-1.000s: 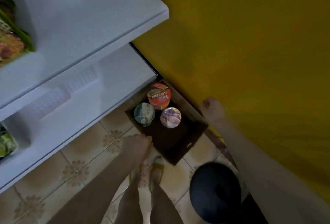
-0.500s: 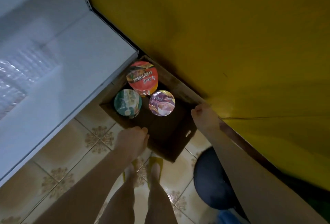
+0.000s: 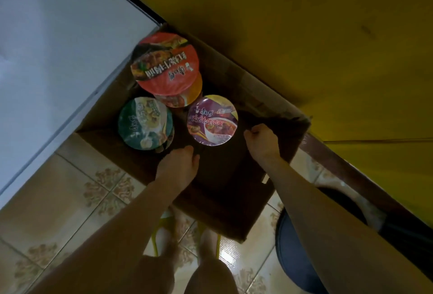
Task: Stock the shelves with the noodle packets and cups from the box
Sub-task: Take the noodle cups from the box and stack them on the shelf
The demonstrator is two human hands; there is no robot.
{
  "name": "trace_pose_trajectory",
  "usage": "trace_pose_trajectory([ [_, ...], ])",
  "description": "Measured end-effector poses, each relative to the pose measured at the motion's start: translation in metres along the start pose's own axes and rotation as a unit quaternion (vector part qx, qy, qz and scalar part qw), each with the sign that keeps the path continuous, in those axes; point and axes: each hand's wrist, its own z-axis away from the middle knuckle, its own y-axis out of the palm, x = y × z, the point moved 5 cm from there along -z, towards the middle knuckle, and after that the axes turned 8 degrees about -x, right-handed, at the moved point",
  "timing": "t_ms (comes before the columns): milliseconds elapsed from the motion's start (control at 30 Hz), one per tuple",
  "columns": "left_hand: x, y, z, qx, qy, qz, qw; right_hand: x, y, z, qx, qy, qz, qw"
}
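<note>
A brown cardboard box (image 3: 255, 202) sits open on the tiled floor against the yellow wall. Inside stand a red-lidded noodle cup (image 3: 164, 64) on top of another cup, a green-lidded cup (image 3: 145, 125) and a purple-lidded cup (image 3: 212, 120). My left hand (image 3: 178, 165) reaches into the box just below the gap between the green and purple cups, fingers bent downward, holding nothing. My right hand (image 3: 262, 139) is inside the box just right of the purple cup, fingers curved toward it, a small gap between them. The white shelf (image 3: 58, 47) lies to the left of the box.
The yellow wall (image 3: 304, 24) closes off the right and far side. A dark round stool (image 3: 297, 258) stands at the lower right beside the box. My feet in yellow sandals (image 3: 187, 244) stand on the patterned tiles just before the box.
My view has dropped closer to the box. Both hands moved forward from outside the box rim into the box, ending on either side of the purple-lidded cup.
</note>
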Motion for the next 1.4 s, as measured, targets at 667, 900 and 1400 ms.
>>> trace_pose_trajectory([
  [667,0.036,0.034,-0.043,-0.103,-0.127,0.177,0.971,-0.041,0.036,-0.038,0.081,-0.008,-0.064,0.995],
  [900,0.035,0.073,-0.101,-0.06,-0.224,0.267,0.935,-0.045,0.053,-0.031,0.193,-0.061,0.096,0.975],
  [1400,0.015,0.122,-0.133,-0.012,-0.331,0.577,0.747,-0.065,0.08,-0.018,0.243,-0.049,0.071,0.966],
])
